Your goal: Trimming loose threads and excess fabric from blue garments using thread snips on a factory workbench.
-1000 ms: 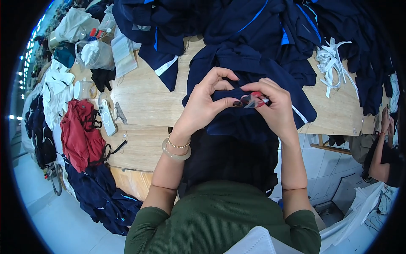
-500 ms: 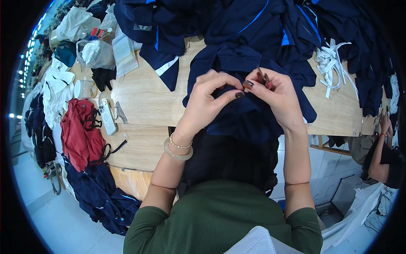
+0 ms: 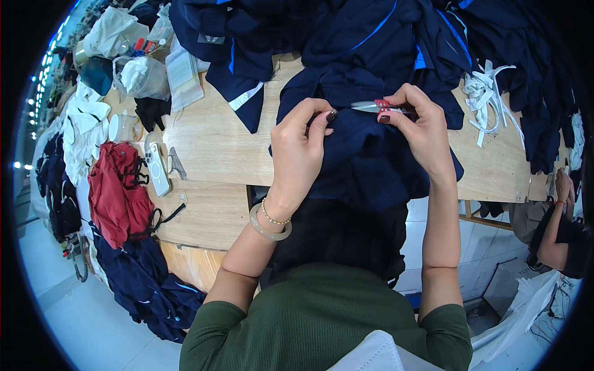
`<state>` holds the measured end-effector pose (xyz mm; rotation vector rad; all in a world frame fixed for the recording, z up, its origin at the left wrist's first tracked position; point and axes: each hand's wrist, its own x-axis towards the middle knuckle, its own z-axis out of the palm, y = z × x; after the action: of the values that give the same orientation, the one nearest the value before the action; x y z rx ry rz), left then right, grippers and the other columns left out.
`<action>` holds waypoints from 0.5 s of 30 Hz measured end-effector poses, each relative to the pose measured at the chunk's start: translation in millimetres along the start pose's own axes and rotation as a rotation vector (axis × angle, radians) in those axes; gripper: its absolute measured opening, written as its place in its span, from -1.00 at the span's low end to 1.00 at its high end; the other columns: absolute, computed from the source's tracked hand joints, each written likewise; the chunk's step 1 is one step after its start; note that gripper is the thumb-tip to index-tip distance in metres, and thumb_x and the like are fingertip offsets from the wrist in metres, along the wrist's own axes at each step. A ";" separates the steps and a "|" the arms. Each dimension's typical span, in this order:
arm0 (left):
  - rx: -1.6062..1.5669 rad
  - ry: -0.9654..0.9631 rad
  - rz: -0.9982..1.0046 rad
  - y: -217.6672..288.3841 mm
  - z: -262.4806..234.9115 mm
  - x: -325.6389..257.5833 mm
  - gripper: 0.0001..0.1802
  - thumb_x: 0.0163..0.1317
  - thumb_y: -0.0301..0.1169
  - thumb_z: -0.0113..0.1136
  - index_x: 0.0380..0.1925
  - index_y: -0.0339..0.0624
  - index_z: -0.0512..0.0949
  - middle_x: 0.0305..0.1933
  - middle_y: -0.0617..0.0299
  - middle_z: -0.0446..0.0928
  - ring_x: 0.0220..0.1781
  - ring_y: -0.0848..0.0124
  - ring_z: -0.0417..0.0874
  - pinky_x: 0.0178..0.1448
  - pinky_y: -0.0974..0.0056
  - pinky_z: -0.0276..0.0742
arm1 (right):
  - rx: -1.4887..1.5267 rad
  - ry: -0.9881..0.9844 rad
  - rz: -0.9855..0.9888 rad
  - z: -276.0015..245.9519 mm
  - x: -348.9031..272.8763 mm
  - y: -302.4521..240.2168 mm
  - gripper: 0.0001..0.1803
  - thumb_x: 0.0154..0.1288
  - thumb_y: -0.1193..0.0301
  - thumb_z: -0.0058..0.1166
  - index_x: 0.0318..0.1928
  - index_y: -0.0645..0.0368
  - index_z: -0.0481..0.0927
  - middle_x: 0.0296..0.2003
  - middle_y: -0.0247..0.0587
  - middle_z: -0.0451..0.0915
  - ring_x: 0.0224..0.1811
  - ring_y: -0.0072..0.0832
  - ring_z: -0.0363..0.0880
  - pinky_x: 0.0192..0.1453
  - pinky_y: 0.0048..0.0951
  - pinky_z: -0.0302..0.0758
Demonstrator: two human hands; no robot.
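Observation:
Small thread snips (image 3: 366, 106) with silver blades and red on the grip are held in my right hand (image 3: 422, 127), between thumb and fingers. Their blades point left toward my left hand (image 3: 301, 139), whose thumb and forefinger press together in a pinch. Whatever sits in that pinch is too small to make out. Below both hands a dark navy garment (image 3: 356, 164) lies bunched over the table's near edge and down toward my lap. A short gap separates the blade tips from my left fingertips.
Navy garments with blue piping (image 3: 365, 31) are heaped across the far side. White strips (image 3: 486, 96) lie at the right. On the left are a red cloth bag (image 3: 120, 195), a phone (image 3: 158, 170), a clear jar (image 3: 124, 128) and plastic bags (image 3: 141, 77). A co-worker's arm (image 3: 554, 229) shows far right.
My hands have moved apart, the left slightly left and the right slightly right and up. The snips, formerly tucked upright in my right hand, now point left with blades showing.

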<state>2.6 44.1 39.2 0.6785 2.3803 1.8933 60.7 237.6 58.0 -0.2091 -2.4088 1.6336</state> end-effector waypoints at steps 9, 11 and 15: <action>0.015 0.055 0.071 -3.7 5.9 2.0 -0.94 0.21 -0.63 0.09 -0.35 -0.31 0.54 -0.52 0.17 0.56 -0.52 0.45 0.55 -0.41 0.44 0.41 | -0.273 -0.073 -0.272 -4.2 10.7 -10.1 -0.78 -0.03 0.52 0.26 -0.35 0.30 0.51 -0.47 -0.26 0.49 -0.35 -0.38 0.37 -0.27 -0.41 0.36; 0.012 0.050 0.072 -3.1 5.7 2.5 -0.94 0.21 -0.63 0.09 -0.35 -0.30 0.54 -0.52 0.17 0.56 -0.52 0.45 0.55 -0.42 0.44 0.40 | -0.344 -0.086 -0.302 -3.6 12.7 -14.2 -0.78 -0.04 0.51 0.26 -0.39 0.28 0.48 -0.49 -0.28 0.47 -0.37 -0.37 0.33 -0.29 -0.39 0.34; 0.013 0.040 0.062 -1.8 5.4 2.2 -0.94 0.21 -0.62 0.09 -0.36 -0.30 0.54 -0.52 0.17 0.55 -0.52 0.45 0.55 -0.42 0.44 0.40 | -0.377 -0.100 -0.326 -2.1 16.4 -16.9 -0.74 -0.09 0.50 0.31 -0.39 0.35 0.52 -0.50 -0.27 0.46 -0.37 -0.44 0.35 -0.31 -0.45 0.33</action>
<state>1.5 49.5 36.7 0.7305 2.4249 1.9343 45.5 237.2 76.1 0.2025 -2.6370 1.0692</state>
